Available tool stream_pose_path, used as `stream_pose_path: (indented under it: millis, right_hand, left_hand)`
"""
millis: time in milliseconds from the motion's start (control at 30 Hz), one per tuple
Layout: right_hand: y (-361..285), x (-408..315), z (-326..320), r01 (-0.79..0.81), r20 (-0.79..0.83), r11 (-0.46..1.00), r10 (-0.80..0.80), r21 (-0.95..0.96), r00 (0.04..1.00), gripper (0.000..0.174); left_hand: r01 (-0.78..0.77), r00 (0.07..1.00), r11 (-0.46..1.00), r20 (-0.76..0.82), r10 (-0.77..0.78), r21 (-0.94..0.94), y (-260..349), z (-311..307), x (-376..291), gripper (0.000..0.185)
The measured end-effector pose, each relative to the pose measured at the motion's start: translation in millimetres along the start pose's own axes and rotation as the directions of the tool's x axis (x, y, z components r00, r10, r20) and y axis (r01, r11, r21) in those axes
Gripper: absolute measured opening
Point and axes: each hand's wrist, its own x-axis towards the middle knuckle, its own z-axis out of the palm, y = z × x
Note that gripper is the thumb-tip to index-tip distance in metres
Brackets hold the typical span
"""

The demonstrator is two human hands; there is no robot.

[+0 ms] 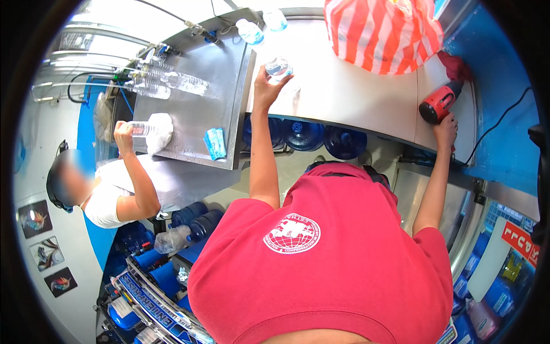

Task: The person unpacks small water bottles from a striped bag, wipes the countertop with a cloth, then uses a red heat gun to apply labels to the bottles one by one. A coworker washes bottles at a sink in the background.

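Note:
My left hand (pixel 270 88) is closed around a small clear plastic bottle (pixel 278 68), seen from above over the white countertop (pixel 365 94). Two more bottles with blue-and-white labels, a tilted-looking one (pixel 250 32) and another (pixel 275 20), stand beyond it near the counter's back edge. At the counter's right end, my right hand (pixel 446 132) grips the handle of a red and black heat gun (pixel 440 103). Its dark nozzle points away from me, towards a dark red cloth (pixel 455 65) by the blue wall.
A red-and-white striped plastic bag (pixel 382 36) sits at the back. To the left, a co-worker's hand (pixel 124 136) holds a clear bottle beside a white cloth (pixel 160 133) on a steel table (pixel 189 142). Blue label sleeves (pixel 215 144) and several clear bottles (pixel 184 82) lie there. Large blue jugs (pixel 303 134) stand below.

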Motion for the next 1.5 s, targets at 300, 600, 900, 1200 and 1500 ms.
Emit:
stream_pose_path:
  millis: [300, 600, 900, 1200, 1500]
  right_hand:
    - [12.5, -132.4, -58.1, 0.335, -0.339, 0.937, -0.285, 0.101, 0.897, 0.053]
    - [-111.1, -151.8, -40.4, 0.495, -0.151, 0.342, -0.682, 0.799, 0.715, 0.036]
    - [-196.9, -125.4, -50.8, 0.011, 0.095, 0.147, -0.691, 0.989, 0.716, 0.023]
    - [-196.6, -123.6, -65.6, -0.216, 0.283, 0.183, -0.640, 0.959, 0.714, 0.014]
    - [-211.4, -119.7, -75.5, -0.202, 0.210, 0.090, -0.667, 0.975, 0.715, 0.018]
  left_hand:
    - [0.140, 0.987, 0.988, 0.087, -0.134, -0.067, 10.0, -9.5, -2.9, 0.065]
    - [0.102, 0.994, 0.922, 0.007, -0.107, -0.375, 28.6, -12.6, 6.4, 0.038]
    - [0.142, 0.985, 0.908, -0.031, -0.168, -0.394, 26.0, -10.8, 2.8, 0.040]
    - [0.150, 0.986, 0.919, -0.018, -0.168, -0.366, 29.1, -10.9, 6.6, 0.039]
    - [0.221, 0.974, 0.935, 0.007, -0.228, -0.276, 23.6, -16.3, 14.3, 0.045]
